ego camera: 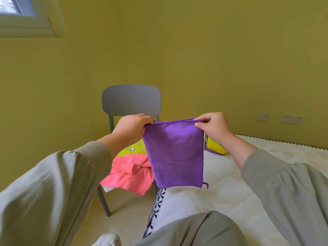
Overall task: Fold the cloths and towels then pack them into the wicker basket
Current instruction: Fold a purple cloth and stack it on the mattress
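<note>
Holding the purple cloth [174, 155] up in mid-air, the person has it by its top edge, and it hangs flat in front of the grey chair [131, 100] and over the near edge of the bed [257, 174]. That top edge shows two layers, so it looks doubled over once, with at least one more fold to go, I'd say.

Progress check: over on the bed, just past the right wrist, sits a small folded stack [215, 148], yellow on top of purple, so a couple of pieces look finished. Waiting on the chair seat are a crumpled pink cloth [129, 173] and a yellow-green cloth [133, 148] behind it, both unfolded. No wicker basket anywhere in view, so packing looks not yet begun. Early-to-middle of the job, by my reckoning.

Now the grip. The left hand [132, 128] is curled in, its fingers [147, 121] pinching the cloth's left top corner. The right hand [213, 128] mirrors it, fingers [199, 124] and thumb nipped tight on the right top corner. Both are closed on fabric, nothing loose, with the edge pulled fairly taut between them.
</note>
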Tool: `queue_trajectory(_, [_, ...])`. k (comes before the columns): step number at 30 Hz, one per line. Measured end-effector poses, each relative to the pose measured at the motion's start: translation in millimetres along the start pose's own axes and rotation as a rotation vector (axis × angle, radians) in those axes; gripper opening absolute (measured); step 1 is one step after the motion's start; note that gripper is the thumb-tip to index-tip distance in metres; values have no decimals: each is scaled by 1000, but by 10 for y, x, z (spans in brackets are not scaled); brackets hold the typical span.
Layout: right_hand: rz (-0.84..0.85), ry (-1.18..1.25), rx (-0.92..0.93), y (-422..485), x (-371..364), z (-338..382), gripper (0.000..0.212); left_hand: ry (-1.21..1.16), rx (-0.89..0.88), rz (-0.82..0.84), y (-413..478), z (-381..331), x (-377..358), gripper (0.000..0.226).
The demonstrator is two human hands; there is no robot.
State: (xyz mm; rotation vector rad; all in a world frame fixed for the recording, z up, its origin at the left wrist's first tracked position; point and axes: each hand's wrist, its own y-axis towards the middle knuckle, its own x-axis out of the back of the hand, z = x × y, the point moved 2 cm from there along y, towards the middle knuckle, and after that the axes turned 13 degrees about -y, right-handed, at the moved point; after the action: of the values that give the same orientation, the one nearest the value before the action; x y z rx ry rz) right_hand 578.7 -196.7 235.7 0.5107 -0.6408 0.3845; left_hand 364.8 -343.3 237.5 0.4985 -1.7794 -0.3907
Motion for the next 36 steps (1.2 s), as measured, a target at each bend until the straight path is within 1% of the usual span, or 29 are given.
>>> queue_trajectory(2, [23, 3, -7, 4, 45, 0, 12, 15, 55, 54, 8, -18, 33, 29])
queue_trajectory(6, [31, 49, -36, 34, 98, 18, 10, 42, 81, 194, 30, -54, 90, 20])
queue_trajectory(8, [35, 69, -48, 43, 125, 43, 7, 44, 110, 282, 47, -85, 110, 21])
queue_trajectory(10, [48, 61, -55, 49, 149, 62, 5, 43, 136, 323, 70, -91, 132, 23])
queue_trajectory(12, [70, 37, -55, 56, 166, 68, 3, 15, 174, 321, 92, -84, 167, 23])
queue_trajectory(15, [95, 28, -65, 84, 175, 39, 10, -49, 242, 309, 126, -74, 265, 18])
queue_trajectory(18, [61, 74, -100, 92, 193, 17, 13, -128, 286, 324, 152, -67, 362, 11])
queue_trajectory(22, [16, 194, -161, 67, 193, 24, 11, -233, 319, 302, 146, -72, 400, 33])
queue_trajectory(24, [4, 215, -182, 58, 193, 38, 13, -248, 330, 286, 136, -90, 398, 37])
queue_trajectory(26, [-19, 224, -194, 59, 192, 50, 20, -243, 340, 270, 125, -100, 396, 34])
queue_trajectory(29, [-72, 228, -209, 60, 191, 76, 23, -285, 362, 208, 119, -80, 386, 22])
queue_trajectory(32, [-106, 239, -211, 59, 199, 110, 25, -323, 394, 123, 127, -66, 389, 26])
queue_trajectory(34, [-108, 224, -201, 59, 205, 122, 25, -328, 406, 125, 129, -71, 399, 27])
queue_trajectory(36, [-108, 199, -192, 62, 212, 126, 25, -331, 415, 160, 129, -72, 396, 21])
